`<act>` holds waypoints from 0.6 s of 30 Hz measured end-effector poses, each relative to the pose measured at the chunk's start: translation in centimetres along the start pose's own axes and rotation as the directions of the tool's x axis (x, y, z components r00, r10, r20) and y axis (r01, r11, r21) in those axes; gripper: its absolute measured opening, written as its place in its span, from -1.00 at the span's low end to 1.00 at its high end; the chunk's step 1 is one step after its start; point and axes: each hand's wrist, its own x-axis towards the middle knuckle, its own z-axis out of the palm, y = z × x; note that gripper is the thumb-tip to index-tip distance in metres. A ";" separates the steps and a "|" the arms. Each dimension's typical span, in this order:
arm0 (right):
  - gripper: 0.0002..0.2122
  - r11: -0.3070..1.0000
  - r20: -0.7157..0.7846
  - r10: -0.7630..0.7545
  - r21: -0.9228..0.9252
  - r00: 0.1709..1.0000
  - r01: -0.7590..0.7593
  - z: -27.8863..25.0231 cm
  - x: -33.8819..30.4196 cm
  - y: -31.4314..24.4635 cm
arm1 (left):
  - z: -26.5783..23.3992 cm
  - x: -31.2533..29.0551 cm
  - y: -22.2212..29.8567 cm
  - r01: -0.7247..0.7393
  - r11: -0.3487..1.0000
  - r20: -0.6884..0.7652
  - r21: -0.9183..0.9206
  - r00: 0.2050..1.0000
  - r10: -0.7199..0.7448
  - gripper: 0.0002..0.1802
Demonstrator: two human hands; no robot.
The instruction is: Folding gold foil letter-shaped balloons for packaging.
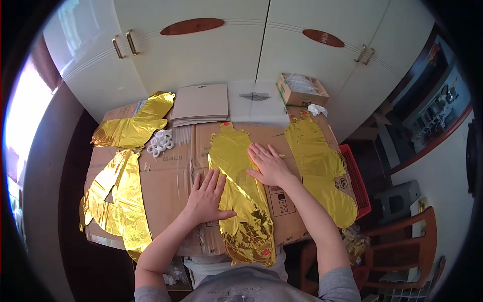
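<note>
Splayed apart, palms down, the left hand [205, 201] and right hand [270, 167] lie over opposite edges of the gold foil [230, 156] at frame centre.

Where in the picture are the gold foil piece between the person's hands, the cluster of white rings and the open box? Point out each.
Gold foil piece [235, 187]: head view, near its middle.
Cluster of white rings [161, 143]: head view, its middle.
Open box [303, 99]: head view, its front wall.
</note>
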 end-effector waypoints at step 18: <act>-0.35 0.985 0.100 -0.100 0.148 0.990 0.084 -1.7 -9.9 -5.6 | 0.6 -0.3 -0.3 -0.025 0.999 -0.120 -0.025 0.993 0.022 0.16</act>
